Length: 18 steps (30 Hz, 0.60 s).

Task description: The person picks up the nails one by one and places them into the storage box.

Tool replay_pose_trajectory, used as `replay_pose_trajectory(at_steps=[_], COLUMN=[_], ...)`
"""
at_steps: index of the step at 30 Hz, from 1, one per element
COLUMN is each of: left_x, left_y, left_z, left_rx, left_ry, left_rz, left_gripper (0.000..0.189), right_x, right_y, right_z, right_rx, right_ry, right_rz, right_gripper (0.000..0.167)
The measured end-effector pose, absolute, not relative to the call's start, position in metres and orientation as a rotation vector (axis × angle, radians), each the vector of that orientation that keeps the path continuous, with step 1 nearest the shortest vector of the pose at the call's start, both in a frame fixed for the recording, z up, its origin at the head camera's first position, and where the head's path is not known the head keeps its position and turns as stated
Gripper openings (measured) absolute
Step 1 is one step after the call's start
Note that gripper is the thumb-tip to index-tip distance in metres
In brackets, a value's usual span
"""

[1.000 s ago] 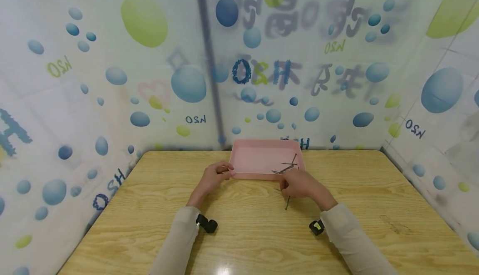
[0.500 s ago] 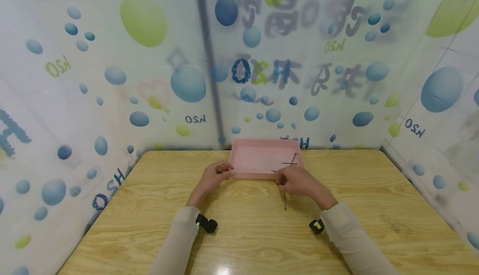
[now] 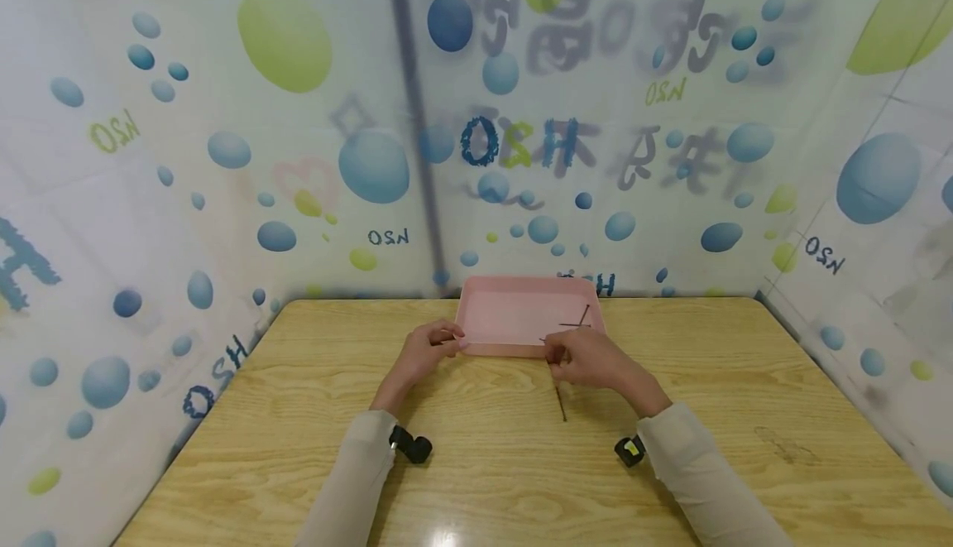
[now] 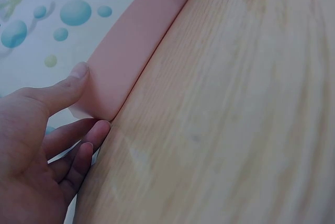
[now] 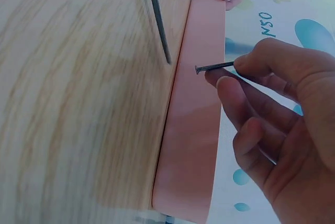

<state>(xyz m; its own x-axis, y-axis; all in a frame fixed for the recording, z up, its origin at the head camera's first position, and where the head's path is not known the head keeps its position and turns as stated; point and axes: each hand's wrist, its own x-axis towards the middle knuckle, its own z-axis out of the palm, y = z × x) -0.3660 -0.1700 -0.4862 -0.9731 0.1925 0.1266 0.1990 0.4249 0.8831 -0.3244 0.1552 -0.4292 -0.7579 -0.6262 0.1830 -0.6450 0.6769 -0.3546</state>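
Note:
My right hand [image 3: 584, 357] is at the tray's near right part and pinches a nail [image 5: 213, 67] between thumb and forefinger, its head sticking out over the front wall in the right wrist view. A second nail [image 5: 160, 25] is on the table just in front of the tray, its head toward me. The pink tray [image 3: 491, 350] is shallow and rectangular. More dark nails [image 3: 574, 325] lie at its right end, partly hidden by my right hand. My left hand [image 3: 426, 352] holds the tray's near left corner, with the thumb [image 4: 79, 72] against its wall.
The tray stands near the far edge of a wood-grain table [image 3: 491, 464]. A white curtain [image 3: 625, 117] with blue and green spots rises behind it and along both sides. Each wrist wears a small black camera [image 3: 412, 445].
My right hand has shifted slightly left along the tray's near edge. The nail in front of the tray has swung round, its far end now pointing left. My left hand stays put.

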Motion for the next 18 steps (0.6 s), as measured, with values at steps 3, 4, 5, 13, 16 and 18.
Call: replay_pose_trajectory(at_steps=[3, 4, 5, 13, 16, 18], left_x=[-0.3656, -0.3654, -0.3651, -0.3647, -0.3647, -0.3646], left_y=[-0.17, -0.17, -0.17, -0.1699, -0.1695, -0.1693], left_z=[-0.4859, -0.4859, -0.4857, -0.4852, -0.4853, -0.4854], left_rx=[-0.359, -0.357, -0.355, -0.343, -0.336, -0.334], left_ry=[-2.647, -2.648, -2.648, -2.655, -2.661, -2.664], left_rz=[-1.637, -1.636, -1.635, -1.626, -1.627, -1.63], left_gripper=[0.019, 0.019, 0.019, 0.019, 0.019, 0.018], right_x=[-0.3239, -0.3238, -0.3238, -0.326, -0.3264, -0.3264], right_y=[0.1555, 0.1557, 0.1558, 0.1593, 0.1617, 0.1633], right_z=[-0.4281, -0.4278, -0.4275, -0.427, -0.4252, -0.4236], right_rx=[1.064, 1.059, 1.053, 1.012, 0.984, 0.956], right_ry=[-2.817, -2.813, -2.809, -2.809, -2.812, -2.809], right_rz=[0.647, 0.65, 0.654, 0.64, 0.626, 0.613], right_gripper=[0.012, 0.011, 0.01, 0.003, 0.006, 0.008])
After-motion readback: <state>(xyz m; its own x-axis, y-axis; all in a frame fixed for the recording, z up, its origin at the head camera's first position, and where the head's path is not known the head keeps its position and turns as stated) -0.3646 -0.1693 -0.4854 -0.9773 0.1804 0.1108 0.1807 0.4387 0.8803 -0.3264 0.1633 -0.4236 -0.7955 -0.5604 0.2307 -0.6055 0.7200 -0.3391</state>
